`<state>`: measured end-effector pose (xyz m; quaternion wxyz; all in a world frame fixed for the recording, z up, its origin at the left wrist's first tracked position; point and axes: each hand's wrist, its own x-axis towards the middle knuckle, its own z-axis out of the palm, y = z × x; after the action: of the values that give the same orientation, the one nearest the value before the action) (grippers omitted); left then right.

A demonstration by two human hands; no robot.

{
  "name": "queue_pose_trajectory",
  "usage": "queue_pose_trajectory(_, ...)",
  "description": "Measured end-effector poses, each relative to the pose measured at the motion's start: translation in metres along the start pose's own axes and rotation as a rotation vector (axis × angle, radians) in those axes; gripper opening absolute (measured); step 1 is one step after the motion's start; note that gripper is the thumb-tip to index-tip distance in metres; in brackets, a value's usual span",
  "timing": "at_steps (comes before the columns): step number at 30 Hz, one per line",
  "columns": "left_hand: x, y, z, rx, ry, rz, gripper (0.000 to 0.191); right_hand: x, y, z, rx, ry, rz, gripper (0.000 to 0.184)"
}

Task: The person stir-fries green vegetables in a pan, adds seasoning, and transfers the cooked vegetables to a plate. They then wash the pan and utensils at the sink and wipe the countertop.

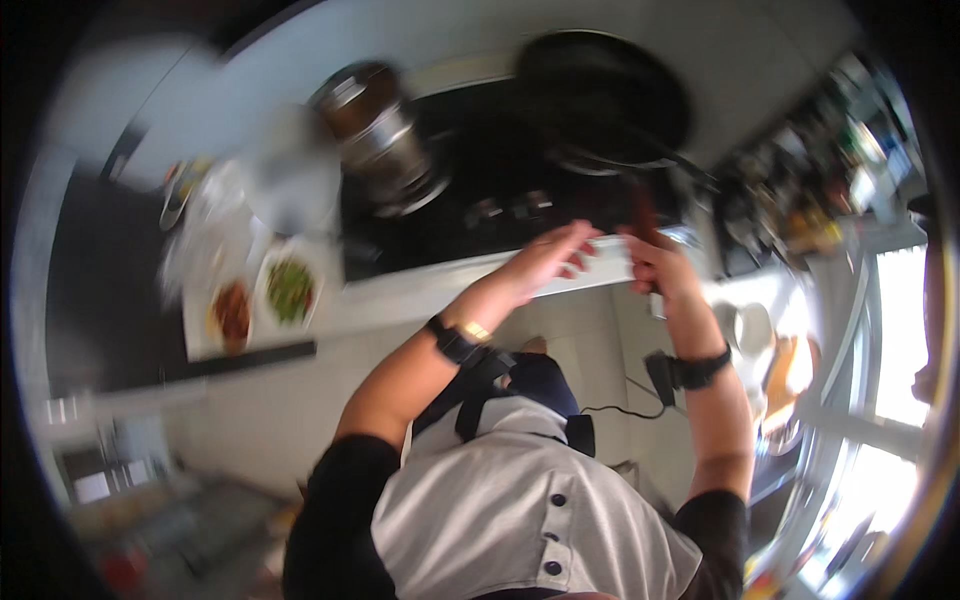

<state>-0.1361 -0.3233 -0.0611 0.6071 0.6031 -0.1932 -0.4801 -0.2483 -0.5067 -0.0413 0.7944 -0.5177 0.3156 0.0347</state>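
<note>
My right hand [660, 266] grips a reddish-brown handle [643, 206] that runs up to a large dark wok [600, 97] at the back right of the black cooktop [465, 195]. A dark utensil handle [686, 165] sticks out over the wok's right side; its far end is lost in the dark pan. My left hand [551, 259] hovers by the cooktop's front edge, fingers loosely bent and nothing seen in them. Two control knobs [510, 210] lie just beyond it. What the wok holds is too dark to tell.
A shiny metal pot [382, 142], blurred, stands on the cooktop's left. Left on the counter are a plate of green food [291, 291], a dish of reddish-brown food [232, 311] and clear plastic [214, 217]. Blurred bottles and kitchen items [810, 180] crowd the right. White bowls [746, 326] sit below them.
</note>
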Motion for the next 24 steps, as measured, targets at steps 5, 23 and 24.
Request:
queue_pose_trajectory(5, -0.045, -0.001, -0.039, 0.087, 0.011, -0.027, 0.056, 0.0, 0.027, 0.035, -0.01, -0.039, -0.07, 0.022)
queue_pose_trajectory(23, -0.209, -0.022, -0.162, -0.022, -0.29, 0.078, 0.042, -0.234, 0.115, 0.236, 0.313, 0.199, -0.318, 0.035)
queue_pose_trajectory(24, -0.217, -0.023, -0.164, -0.037, -0.324, 0.081, 0.038, -0.246, 0.124, 0.244, 0.37, 0.111, -0.371, 0.036)
